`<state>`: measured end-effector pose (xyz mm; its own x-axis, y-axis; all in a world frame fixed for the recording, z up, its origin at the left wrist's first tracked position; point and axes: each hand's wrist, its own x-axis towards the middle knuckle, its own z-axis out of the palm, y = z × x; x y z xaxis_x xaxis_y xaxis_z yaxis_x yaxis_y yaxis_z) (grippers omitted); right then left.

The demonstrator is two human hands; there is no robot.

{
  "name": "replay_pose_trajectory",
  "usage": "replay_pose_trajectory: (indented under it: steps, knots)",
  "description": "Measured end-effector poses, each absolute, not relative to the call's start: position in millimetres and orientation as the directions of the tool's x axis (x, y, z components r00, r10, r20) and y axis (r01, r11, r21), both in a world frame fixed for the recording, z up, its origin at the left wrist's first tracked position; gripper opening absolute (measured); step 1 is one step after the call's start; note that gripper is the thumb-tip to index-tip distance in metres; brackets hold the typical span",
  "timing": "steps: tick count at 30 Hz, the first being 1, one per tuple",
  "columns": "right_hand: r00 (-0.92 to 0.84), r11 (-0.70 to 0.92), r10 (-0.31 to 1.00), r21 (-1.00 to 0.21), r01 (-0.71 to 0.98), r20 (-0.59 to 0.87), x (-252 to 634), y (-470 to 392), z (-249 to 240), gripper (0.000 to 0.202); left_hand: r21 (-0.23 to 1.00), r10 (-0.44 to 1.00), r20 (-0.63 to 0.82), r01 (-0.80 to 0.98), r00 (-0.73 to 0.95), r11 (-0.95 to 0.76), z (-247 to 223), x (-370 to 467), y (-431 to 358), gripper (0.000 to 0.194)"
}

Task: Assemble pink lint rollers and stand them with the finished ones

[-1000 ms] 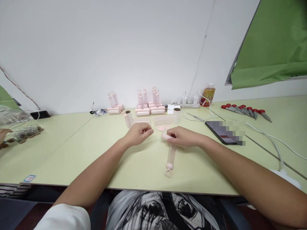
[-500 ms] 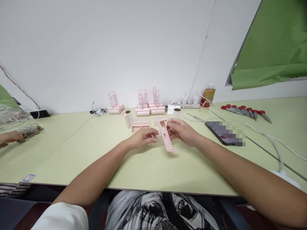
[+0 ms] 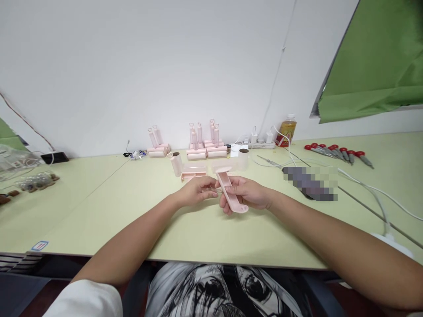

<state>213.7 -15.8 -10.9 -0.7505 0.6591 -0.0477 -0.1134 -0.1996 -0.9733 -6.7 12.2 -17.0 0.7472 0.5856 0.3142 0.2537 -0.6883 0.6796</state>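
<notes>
Near the middle of the table, my right hand (image 3: 246,193) is closed round a long pink plastic holder (image 3: 230,193) with curved ends, its thumb inside the channel. Just left of it, my left hand (image 3: 198,192) pinches a small, thin, clear piece (image 3: 214,189), too small to make out well. Behind my hands lie an open pink tray part (image 3: 191,175) and clear plastic covers (image 3: 194,167). A pink-wrapped roll (image 3: 176,164) stands to their left, and another roll (image 3: 243,158) stands to their right.
Several pink rollers and cases (image 3: 197,153) line the wall. On the right are a phone (image 3: 307,185), a tweezer-like tool (image 3: 269,161), cables, a bottle (image 3: 287,131) and several red-tipped tools (image 3: 343,154). Bagged parts (image 3: 36,180) lie far left, beside another person's hand.
My right hand has moved down and wrapped round the pink holder, which has turned and tilted. The other person's hand at far left has drawn back from the bagged parts.
</notes>
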Motion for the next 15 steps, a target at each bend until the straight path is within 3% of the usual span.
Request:
replay_pose_trajectory:
  steps: [10, 15]
  knots:
    - [-0.741, 0.024, 0.669, -0.999, -0.043, 0.048, 211, -18, -9, 0.037, 0.59, 0.524, 0.354, 0.25, 0.775, -0.768, -14, -5, 11, 0.019]
    - [-0.735, 0.05, 0.675, -0.998, -0.033, 0.058, 210, -23, -1, 0.037, 0.592, 0.536, 0.362, 0.255, 0.763, -0.764, -16, -3, 8, 0.02]
